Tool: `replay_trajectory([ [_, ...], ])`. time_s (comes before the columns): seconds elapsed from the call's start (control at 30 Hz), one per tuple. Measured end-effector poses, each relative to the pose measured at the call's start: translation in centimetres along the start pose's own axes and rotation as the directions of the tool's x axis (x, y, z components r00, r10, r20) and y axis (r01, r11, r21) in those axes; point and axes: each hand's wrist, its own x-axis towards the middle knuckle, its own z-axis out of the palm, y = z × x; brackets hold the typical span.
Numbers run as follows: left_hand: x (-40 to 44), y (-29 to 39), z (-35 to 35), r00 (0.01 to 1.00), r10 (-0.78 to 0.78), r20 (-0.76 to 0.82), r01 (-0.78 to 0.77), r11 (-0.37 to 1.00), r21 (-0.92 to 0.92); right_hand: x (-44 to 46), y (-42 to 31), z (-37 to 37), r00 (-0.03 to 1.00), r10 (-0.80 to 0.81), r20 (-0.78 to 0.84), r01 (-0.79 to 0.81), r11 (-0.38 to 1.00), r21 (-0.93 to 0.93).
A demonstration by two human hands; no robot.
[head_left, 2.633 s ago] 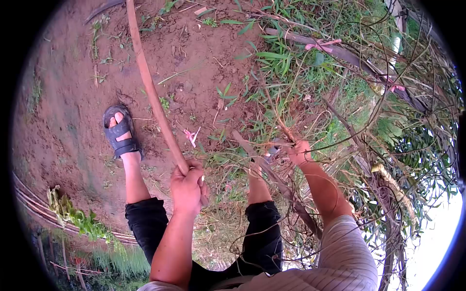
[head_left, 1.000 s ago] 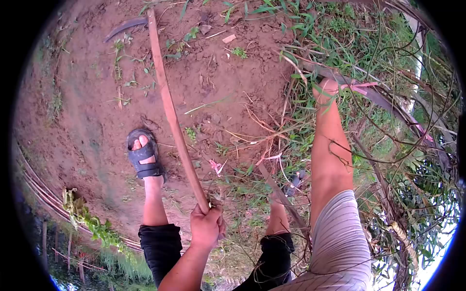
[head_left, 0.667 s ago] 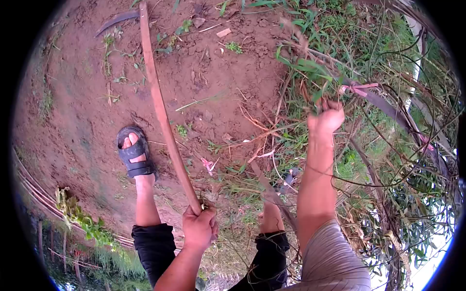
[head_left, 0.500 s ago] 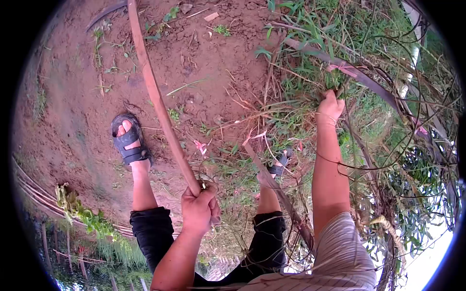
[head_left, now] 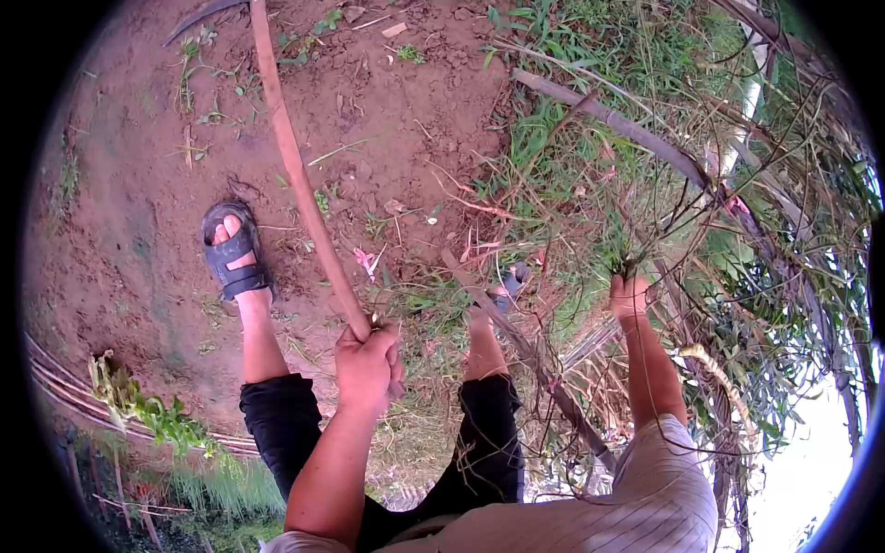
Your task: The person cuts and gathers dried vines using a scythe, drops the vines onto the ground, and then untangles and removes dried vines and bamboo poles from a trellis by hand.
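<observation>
**Reddish soil (head_left: 415,120), a long handle (head_left: 300,184) and a fistful of green stems (head_left: 624,264)!**

Bare soil filled the upper left, with brush (head_left: 784,240) tangling down the whole right side. At the bottom edge came a striped shirt (head_left: 645,521), then black trousers (head_left: 277,415) ending above bare shins. And look, the handle: wooden, gently bowed, it slanted up and left to the top edge of the view! A brown branch (head_left: 636,136) ran into the brush, upper right. The left hand (head_left: 364,364) was wrapped tightly round the handle's near end. Over by the brush, the right hand (head_left: 630,295) had its fingers drawn together on the green stems, which poked out beyond them; single fingertips were too small to make out. The left sandal (head_left: 236,249) stood flat on the soil, the right sandal (head_left: 516,276) partly hidden. A dark curved blade (head_left: 205,16) showed beside the handle's far end. Smallest, a pink scrap (head_left: 369,261) lay right of the handle.
</observation>
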Motion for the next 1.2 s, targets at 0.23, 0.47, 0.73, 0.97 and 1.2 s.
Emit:
replay_trajectory([
  [0.23,-1.0,0.9,-0.5,0.995,-0.037,0.088,0.04,0.999,-0.034,-0.3,-7.2,2.9,0.992,-0.07,0.108,0.094,0.967,-0.239],
  [0.47,-1.7,1.2,-1.3,0.994,-0.029,0.105,0.036,0.997,-0.062,1.8,-15.5,-1.0,0.885,0.284,0.368,-0.23,0.955,-0.185],
  [0.73,-1.9,1.5,0.1,0.993,-0.019,0.116,0.025,0.998,-0.049,5.0,-16.3,-4.3,0.798,0.452,0.398,-0.412,0.892,-0.187],
  [0.97,-2.8,2.1,1.8,0.993,-0.023,0.119,0.031,0.998,-0.059,3.5,-20.7,-17.2,0.995,0.047,0.086,-0.021,0.959,-0.282],
  [1.2,-3.1,2.9,2.0,0.986,-0.035,0.16,0.044,0.998,-0.054,7.0,-19.4,-34.1,0.876,-0.09,-0.474,0.092,0.996,-0.019],
])
